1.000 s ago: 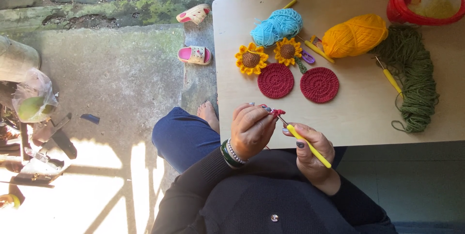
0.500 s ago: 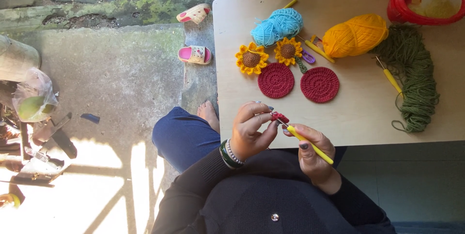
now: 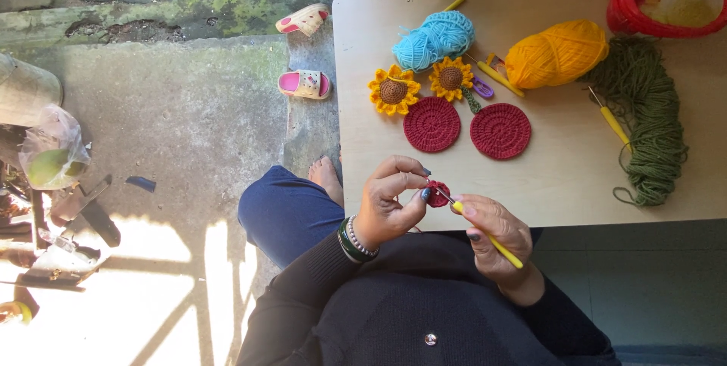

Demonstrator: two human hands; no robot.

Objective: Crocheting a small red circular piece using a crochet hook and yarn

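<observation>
Pinching the small red crocheted yarn disc (image 3: 437, 193), the left hand (image 3: 390, 203) steadies it while the right hand (image 3: 492, 233) clamps the yellow-handled crochet hook (image 3: 485, 231), tip meeting it above the wooden worktop (image 3: 560, 184).

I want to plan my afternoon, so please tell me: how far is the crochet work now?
Looks done: two red crochet discs and two crochet sunflowers lie on the table. In hand: the left hand pinches a small red piece, much smaller than the discs; the right hand works a yellow-handled hook into it. Left, probably: many rounds on this piece.
</observation>
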